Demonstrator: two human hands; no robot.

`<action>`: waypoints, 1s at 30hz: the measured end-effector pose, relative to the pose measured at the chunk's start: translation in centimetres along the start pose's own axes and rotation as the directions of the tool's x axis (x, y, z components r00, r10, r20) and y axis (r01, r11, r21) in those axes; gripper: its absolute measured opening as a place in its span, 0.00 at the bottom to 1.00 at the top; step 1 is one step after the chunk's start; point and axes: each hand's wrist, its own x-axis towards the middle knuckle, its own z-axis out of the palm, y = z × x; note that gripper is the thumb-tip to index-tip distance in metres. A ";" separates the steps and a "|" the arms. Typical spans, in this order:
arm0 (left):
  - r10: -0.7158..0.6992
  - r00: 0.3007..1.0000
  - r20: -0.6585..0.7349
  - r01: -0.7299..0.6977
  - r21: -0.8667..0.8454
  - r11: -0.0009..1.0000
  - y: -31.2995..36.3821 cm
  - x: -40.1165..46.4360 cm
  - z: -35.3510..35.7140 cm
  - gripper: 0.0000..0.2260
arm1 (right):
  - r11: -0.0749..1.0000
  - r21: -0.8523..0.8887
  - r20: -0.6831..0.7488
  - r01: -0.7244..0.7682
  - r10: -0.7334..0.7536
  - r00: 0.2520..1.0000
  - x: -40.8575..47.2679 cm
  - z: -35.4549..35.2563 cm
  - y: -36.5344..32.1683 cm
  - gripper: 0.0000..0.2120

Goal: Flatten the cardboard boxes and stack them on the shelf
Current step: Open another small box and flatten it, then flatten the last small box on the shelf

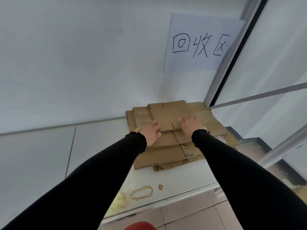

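Both hands — left hand (150,130), right hand (191,126) — press flat on the top cardboard (167,117).

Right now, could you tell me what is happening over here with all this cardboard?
A person in black sleeves has both hands on the top flattened box of a stack of flattened boxes on a white shelf. The left hand and right hand lie palm down at its near edge, either pressing or lining it up. A handwritten paper sign hangs on the wall behind. No unflattened box is in view.
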 end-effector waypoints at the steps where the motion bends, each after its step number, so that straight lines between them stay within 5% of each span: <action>1: -0.009 1.000 0.004 0.009 0.005 1.000 -0.2 -0.6 -0.5 0.27 | 1.000 -0.015 0.033 0.007 -0.006 0.999 -0.6 -0.8 -0.4 0.23; 7: -0.087 0.995 -0.057 0.080 -0.118 0.990 -3.1 -6.6 -3.8 0.18 | 0.948 -0.268 0.083 0.174 -0.157 0.984 -4.0 -4.3 -4.2 0.23; 12: -0.101 0.965 -0.243 0.110 0.023 0.994 -8.9 -14.8 -5.5 0.29 | 0.903 -0.206 0.007 0.377 -0.384 0.923 -9.0 -5.4 -11.9 0.23; 19: -0.246 0.912 -0.328 0.267 0.020 0.963 -18.1 -30.3 -6.8 0.28 | 0.695 -0.090 0.024 0.713 -0.715 0.699 -16.9 -0.9 -26.0 0.20; 30: -0.562 0.718 -0.411 0.547 -0.165 0.821 -33.8 -50.3 -4.4 0.28 | 0.416 0.024 0.110 0.909 -0.905 0.411 -27.1 9.5 -47.6 0.22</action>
